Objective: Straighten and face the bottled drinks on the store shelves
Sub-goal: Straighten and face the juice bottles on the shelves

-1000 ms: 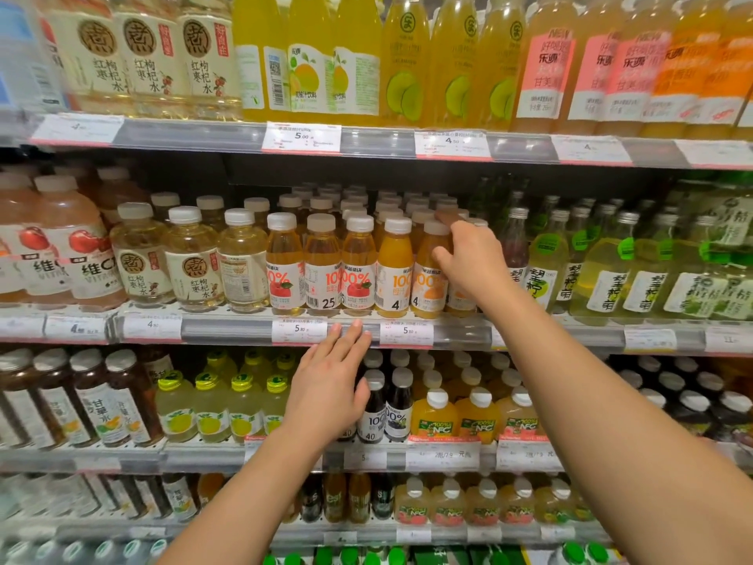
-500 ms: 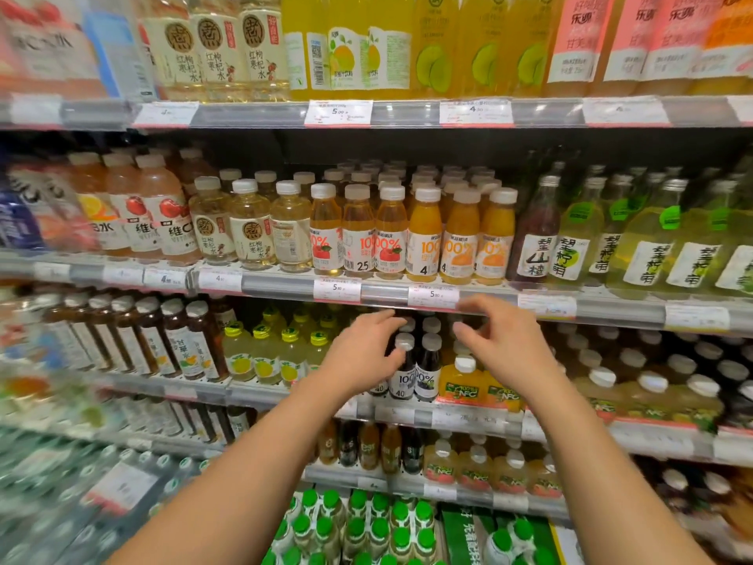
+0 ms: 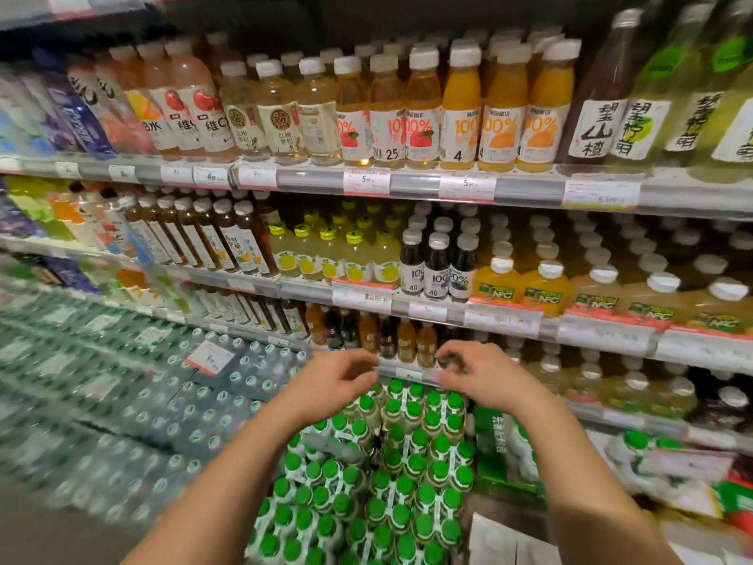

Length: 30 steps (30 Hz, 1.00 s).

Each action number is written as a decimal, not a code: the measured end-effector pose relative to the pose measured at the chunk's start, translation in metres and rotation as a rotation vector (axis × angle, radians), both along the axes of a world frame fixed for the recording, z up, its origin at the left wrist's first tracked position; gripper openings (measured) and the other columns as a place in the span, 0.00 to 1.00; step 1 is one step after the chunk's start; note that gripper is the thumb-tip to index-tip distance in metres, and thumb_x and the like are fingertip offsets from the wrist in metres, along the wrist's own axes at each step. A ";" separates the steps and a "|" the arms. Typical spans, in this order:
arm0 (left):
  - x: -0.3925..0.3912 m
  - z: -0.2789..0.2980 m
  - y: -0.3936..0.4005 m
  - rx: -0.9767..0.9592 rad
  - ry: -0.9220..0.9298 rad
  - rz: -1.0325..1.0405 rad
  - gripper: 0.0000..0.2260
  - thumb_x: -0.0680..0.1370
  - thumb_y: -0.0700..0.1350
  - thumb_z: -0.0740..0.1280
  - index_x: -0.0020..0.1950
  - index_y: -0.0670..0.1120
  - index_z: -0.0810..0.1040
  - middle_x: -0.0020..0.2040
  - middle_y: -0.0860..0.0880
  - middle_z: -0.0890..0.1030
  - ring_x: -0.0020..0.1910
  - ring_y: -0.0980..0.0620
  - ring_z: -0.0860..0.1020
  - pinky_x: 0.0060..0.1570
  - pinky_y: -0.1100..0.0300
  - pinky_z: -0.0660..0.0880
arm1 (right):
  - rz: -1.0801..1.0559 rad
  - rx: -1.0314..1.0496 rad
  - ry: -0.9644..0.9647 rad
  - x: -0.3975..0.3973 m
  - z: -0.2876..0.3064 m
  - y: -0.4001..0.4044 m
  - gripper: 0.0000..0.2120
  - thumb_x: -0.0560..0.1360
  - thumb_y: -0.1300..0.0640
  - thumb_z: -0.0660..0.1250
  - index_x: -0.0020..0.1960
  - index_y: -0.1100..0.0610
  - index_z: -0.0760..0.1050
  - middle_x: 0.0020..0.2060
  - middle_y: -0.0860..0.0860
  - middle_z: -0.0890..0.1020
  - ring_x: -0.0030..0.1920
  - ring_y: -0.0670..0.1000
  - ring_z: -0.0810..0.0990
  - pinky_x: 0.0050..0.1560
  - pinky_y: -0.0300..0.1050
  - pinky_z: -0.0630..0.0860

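Green-capped bottles crowd the floor stack below as we hold our left hand and right hand side by side, fingers curled and gripping nothing. Just beyond our fingertips, small dark and amber bottles line the lower shelf.
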State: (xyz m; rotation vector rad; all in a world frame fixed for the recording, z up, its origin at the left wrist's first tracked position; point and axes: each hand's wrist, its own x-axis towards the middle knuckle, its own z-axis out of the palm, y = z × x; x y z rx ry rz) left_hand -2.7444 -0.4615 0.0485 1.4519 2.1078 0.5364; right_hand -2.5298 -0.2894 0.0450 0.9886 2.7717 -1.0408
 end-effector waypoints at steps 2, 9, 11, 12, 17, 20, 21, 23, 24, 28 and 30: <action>-0.002 -0.013 -0.012 -0.060 -0.019 0.004 0.15 0.81 0.56 0.66 0.67 0.56 0.77 0.60 0.57 0.82 0.54 0.60 0.81 0.59 0.56 0.78 | 0.064 -0.029 -0.102 -0.001 -0.018 -0.007 0.22 0.78 0.43 0.69 0.68 0.50 0.74 0.51 0.47 0.83 0.51 0.48 0.81 0.51 0.45 0.76; -0.006 -0.039 -0.026 -0.275 0.019 -0.048 0.20 0.82 0.59 0.64 0.72 0.55 0.74 0.64 0.53 0.80 0.57 0.56 0.80 0.58 0.59 0.75 | 0.080 -0.137 -0.223 0.001 -0.066 -0.017 0.27 0.79 0.41 0.67 0.73 0.52 0.71 0.56 0.49 0.81 0.55 0.49 0.79 0.53 0.45 0.75; -0.010 -0.046 -0.028 -0.339 0.019 -0.074 0.20 0.82 0.59 0.64 0.72 0.55 0.73 0.65 0.52 0.80 0.58 0.55 0.80 0.58 0.59 0.75 | 0.055 -0.150 -0.214 -0.001 -0.078 -0.016 0.26 0.79 0.41 0.67 0.73 0.52 0.72 0.56 0.50 0.81 0.55 0.50 0.80 0.57 0.48 0.76; -0.014 -0.049 -0.028 -0.368 0.024 -0.085 0.20 0.82 0.60 0.64 0.72 0.55 0.73 0.66 0.52 0.80 0.57 0.55 0.80 0.58 0.58 0.75 | 0.036 -0.167 -0.199 -0.002 -0.084 -0.016 0.25 0.79 0.42 0.67 0.72 0.52 0.72 0.54 0.49 0.82 0.53 0.50 0.80 0.55 0.47 0.77; -0.040 -0.068 -0.023 -0.449 0.036 -0.111 0.20 0.81 0.60 0.64 0.72 0.55 0.74 0.66 0.51 0.80 0.58 0.55 0.81 0.60 0.58 0.75 | -0.123 -0.240 -0.098 -0.012 -0.115 -0.016 0.21 0.79 0.44 0.68 0.69 0.50 0.73 0.45 0.46 0.81 0.43 0.48 0.82 0.45 0.46 0.78; -0.064 -0.083 -0.014 -0.471 0.048 -0.108 0.21 0.81 0.58 0.65 0.73 0.54 0.73 0.67 0.52 0.79 0.59 0.54 0.80 0.62 0.57 0.74 | -0.197 -0.242 -0.073 -0.024 -0.128 -0.013 0.22 0.79 0.44 0.68 0.71 0.49 0.72 0.53 0.46 0.81 0.40 0.45 0.81 0.36 0.40 0.76; -0.073 -0.089 -0.009 -0.479 0.060 -0.120 0.22 0.81 0.58 0.65 0.73 0.54 0.73 0.68 0.52 0.79 0.61 0.53 0.79 0.63 0.57 0.74 | -0.217 -0.242 -0.081 -0.030 -0.132 -0.012 0.23 0.80 0.44 0.67 0.72 0.50 0.71 0.58 0.47 0.80 0.40 0.44 0.79 0.35 0.38 0.73; -0.096 -0.102 0.001 -0.481 0.090 -0.148 0.22 0.82 0.59 0.64 0.74 0.53 0.72 0.70 0.52 0.77 0.62 0.52 0.78 0.63 0.56 0.73 | -0.260 -0.228 -0.103 -0.044 -0.139 -0.007 0.24 0.80 0.44 0.66 0.74 0.50 0.69 0.65 0.51 0.77 0.45 0.46 0.77 0.41 0.41 0.73; -0.108 -0.108 0.006 -0.476 0.105 -0.157 0.23 0.82 0.59 0.63 0.74 0.53 0.72 0.71 0.52 0.76 0.62 0.52 0.79 0.63 0.56 0.73 | -0.291 -0.212 -0.116 -0.051 -0.141 -0.004 0.23 0.81 0.45 0.66 0.73 0.49 0.69 0.66 0.52 0.77 0.48 0.48 0.77 0.45 0.44 0.75; -0.154 -0.127 0.027 -0.440 0.113 -0.207 0.22 0.83 0.57 0.63 0.75 0.51 0.71 0.71 0.49 0.76 0.62 0.49 0.79 0.61 0.55 0.73 | -0.404 -0.111 -0.211 -0.085 -0.146 0.001 0.20 0.80 0.45 0.65 0.71 0.48 0.71 0.63 0.52 0.80 0.50 0.51 0.79 0.46 0.46 0.77; -0.180 -0.138 0.042 -0.397 0.136 -0.251 0.22 0.83 0.55 0.64 0.75 0.50 0.71 0.70 0.47 0.77 0.63 0.47 0.78 0.60 0.57 0.72 | -0.458 -0.097 -0.240 -0.105 -0.147 -0.001 0.21 0.81 0.45 0.65 0.72 0.47 0.71 0.64 0.51 0.80 0.48 0.49 0.79 0.39 0.41 0.72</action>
